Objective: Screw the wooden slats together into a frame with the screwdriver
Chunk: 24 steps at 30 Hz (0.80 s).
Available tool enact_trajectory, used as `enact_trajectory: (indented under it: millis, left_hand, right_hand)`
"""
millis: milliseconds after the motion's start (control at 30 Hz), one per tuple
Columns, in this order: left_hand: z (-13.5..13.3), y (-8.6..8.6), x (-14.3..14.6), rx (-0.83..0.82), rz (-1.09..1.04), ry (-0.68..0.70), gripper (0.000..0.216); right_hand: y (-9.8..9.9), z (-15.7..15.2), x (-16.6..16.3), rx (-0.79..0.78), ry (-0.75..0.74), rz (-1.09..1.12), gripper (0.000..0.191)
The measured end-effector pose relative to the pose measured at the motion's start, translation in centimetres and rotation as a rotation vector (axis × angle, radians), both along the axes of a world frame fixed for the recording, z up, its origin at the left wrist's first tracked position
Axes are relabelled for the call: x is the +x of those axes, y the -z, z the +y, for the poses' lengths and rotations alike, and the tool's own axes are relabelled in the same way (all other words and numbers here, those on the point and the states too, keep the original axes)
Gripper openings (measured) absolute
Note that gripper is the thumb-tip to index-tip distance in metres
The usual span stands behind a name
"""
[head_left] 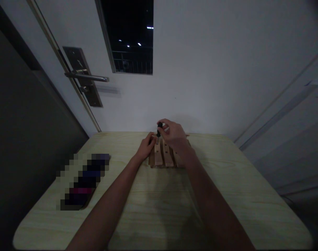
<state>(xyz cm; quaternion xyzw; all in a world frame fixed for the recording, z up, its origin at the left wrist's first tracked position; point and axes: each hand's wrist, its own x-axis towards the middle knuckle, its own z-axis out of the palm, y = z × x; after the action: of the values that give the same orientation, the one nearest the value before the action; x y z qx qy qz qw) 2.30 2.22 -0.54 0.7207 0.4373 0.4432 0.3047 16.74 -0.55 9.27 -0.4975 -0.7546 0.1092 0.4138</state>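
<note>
On the table lies a brown wooden board [151, 162] with several lighter wooden strips [158, 158] across it, and small dark round spots, screws or holes, show on the strips. My right hand [172, 132] is closed round the black handle of a screwdriver [159, 129]. The screwdriver stands nearly upright, its tip down at the far end of the leftmost strip. My left hand [145, 148] grips the board's far left corner, close to the screwdriver's tip. My right hand and wrist hide the board's right part.
The pale wood-grain table [133, 216] meets a white door [201, 87] at its back edge. A metal handle [91, 76] and a dark window [130, 38] are in the door. A pixelated dark flat object [87, 181] lies on the table's left side.
</note>
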Motion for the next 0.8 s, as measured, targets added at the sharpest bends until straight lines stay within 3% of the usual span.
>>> enact_trajectory:
  millis: [233, 633, 800]
  left_hand:
    - [0.2, 0.3, -0.1, 0.013, 0.008, -0.01, 0.03]
    - [0.4, 0.6, -0.1, 0.013, 0.008, -0.009, 0.031]
    - [0.3, 0.5, -0.1, 0.012, 0.006, -0.006, 0.029]
  right_hand:
    - [0.1, 0.0, -0.3, -0.007, 0.088, -0.049, 0.02]
    - [0.9, 0.5, -0.7, 0.014, -0.034, 0.097, 0.01]
    - [1.0, 0.5, -0.6, -0.015, -0.018, 0.128, 0.013]
